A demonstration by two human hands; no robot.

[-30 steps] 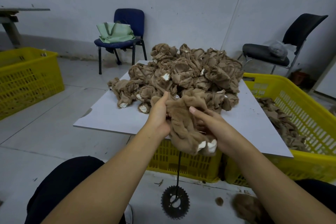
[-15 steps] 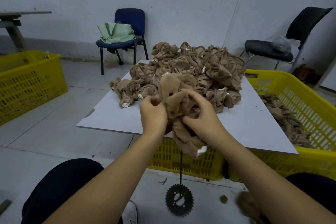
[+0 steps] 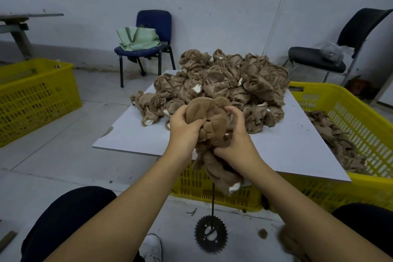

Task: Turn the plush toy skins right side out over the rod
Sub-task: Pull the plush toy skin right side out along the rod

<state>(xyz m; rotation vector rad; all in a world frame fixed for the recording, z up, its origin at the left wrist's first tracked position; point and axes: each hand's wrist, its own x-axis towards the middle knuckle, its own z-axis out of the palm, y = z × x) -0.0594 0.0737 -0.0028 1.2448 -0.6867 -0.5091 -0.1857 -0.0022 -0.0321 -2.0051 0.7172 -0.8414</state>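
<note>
— What does the head view show up front?

— Both hands grip one brown plush skin (image 3: 209,125). The left hand (image 3: 184,132) has its fingers (image 3: 198,122) curled into the fabric on the left side; the right hand (image 3: 238,140) has its fingers (image 3: 232,110) hooked over the top right and its thumb pressed into the bunched cloth lower down.

— Where is that skin?

— Held above the near edge of the white worktop (image 3: 287,151), with its lower part hanging down below the hands. A thin dark rod (image 3: 212,200) comes out from under the hanging cloth and runs down to a toothed metal disc (image 3: 211,233) on the floor. Whether the rod's top is inside the skin cannot be told.

— And the rest of the skins?

— A pile of skins (image 3: 223,83) lies on the worktop just behind the hands. More brown pieces lie in the yellow crate (image 3: 350,108) to the right.

— Anything else around?

— Another yellow crate (image 3: 36,95) stands on the floor to the left. A blue chair (image 3: 154,21) by the wall carries a green bag (image 3: 138,38), and a black chair (image 3: 359,25) stands at the right. The person's dark-clad knees show at the bottom.
</note>
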